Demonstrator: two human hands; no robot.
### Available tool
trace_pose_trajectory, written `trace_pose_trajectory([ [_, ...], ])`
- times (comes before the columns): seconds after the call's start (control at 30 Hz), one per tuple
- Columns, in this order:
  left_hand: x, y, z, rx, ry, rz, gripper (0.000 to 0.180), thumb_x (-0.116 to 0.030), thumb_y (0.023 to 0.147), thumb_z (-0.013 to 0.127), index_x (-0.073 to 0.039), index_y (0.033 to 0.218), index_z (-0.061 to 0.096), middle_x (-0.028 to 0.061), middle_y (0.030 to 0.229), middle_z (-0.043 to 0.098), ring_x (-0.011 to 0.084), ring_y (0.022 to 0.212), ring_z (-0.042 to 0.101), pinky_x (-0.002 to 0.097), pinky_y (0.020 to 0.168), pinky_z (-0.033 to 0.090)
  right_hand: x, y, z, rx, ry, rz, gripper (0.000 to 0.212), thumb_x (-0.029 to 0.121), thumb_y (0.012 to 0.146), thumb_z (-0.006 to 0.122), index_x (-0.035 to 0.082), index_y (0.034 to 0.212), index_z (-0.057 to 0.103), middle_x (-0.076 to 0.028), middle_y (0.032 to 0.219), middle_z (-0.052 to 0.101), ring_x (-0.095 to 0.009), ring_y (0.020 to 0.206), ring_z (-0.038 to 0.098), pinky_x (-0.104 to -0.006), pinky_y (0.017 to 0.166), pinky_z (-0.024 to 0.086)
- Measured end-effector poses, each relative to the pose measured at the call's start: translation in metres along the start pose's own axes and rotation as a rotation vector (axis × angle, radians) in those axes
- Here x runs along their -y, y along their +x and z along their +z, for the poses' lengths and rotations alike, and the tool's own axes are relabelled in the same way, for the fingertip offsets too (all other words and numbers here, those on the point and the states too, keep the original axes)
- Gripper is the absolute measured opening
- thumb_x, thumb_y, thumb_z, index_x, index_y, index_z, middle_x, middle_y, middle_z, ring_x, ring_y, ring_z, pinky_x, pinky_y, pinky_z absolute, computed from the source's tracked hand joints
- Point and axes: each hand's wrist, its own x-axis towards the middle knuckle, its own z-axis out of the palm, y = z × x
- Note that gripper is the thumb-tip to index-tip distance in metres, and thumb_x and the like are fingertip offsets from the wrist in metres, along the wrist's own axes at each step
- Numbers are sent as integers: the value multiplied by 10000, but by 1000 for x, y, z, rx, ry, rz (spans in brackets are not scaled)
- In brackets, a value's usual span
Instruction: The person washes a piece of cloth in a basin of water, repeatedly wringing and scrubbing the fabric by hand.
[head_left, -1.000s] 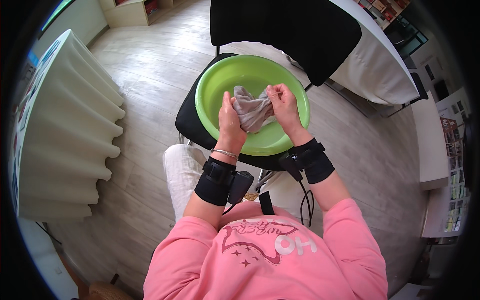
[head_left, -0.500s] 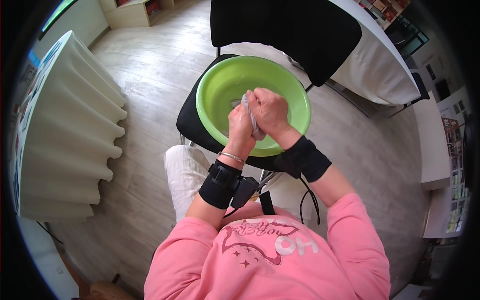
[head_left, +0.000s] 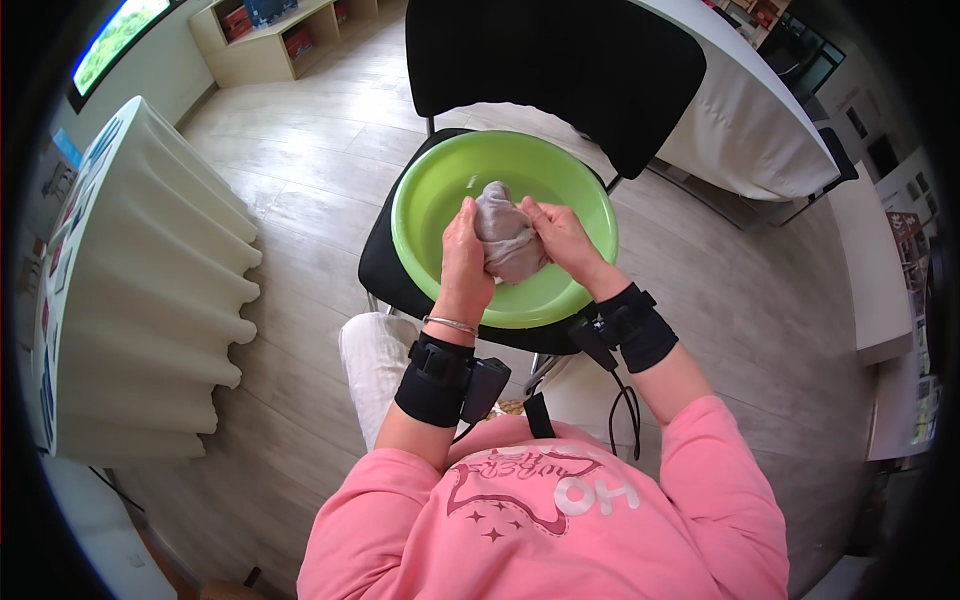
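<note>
Between my two hands, over a green plastic basin (head_left: 425, 270), is a greyish-mauve cloth (head_left: 508, 235), bunched into a rounded lump. My left hand (head_left: 464, 255) grips its left side, thumb uppermost. On its right edge my right hand (head_left: 563, 237) pinches the fabric between thumb and fingers. The basin rests on the black seat of a chair (head_left: 378, 245). Whether the cloth's lower side touches the basin's bottom, I cannot tell. Black straps with small devices wrap both my wrists, and a bracelet circles the left one.
The chair's black backrest (head_left: 555, 75) rises behind the basin. At the left stands a table with a long pale tablecloth (head_left: 165, 300) and flat items on top. Another white-draped table (head_left: 745, 130) is at the far right. A black cable (head_left: 628, 400) hangs by my right forearm.
My hands have moved apart from their tight clasp, and the twisted cloth has loosened into a wider bundle. The right hand has shifted right and slightly down.
</note>
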Motion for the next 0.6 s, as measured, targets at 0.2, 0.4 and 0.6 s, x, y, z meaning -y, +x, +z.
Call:
trace_pose_trajectory([
  [0.2,-9,7,-22,165,114,28,217,-126,844,529,18,1005,546,76,913,598,159,812,587,259,742,475,16,-14,-19,-12,-45,-134,209,228,844,601,24,801,614,50,699,553,-16,641,470,-173,580,398],
  [0.4,8,13,-15,61,-128,-145,207,-192,877,473,-32,996,530,67,912,593,154,813,595,287,701,510,42,-21,16,-86,-221,-520,149,180,852,573,35,878,593,27,724,559,-26,650,484,-192,549,419],
  [0.6,41,17,-29,379,-311,-59,172,-228,881,462,-71,871,532,37,814,558,153,712,559,283,612,475,31,-19,45,-152,-744,-642,236,281,797,557,74,686,541,-103,666,573,-303,583,556,-390,523,446],
])
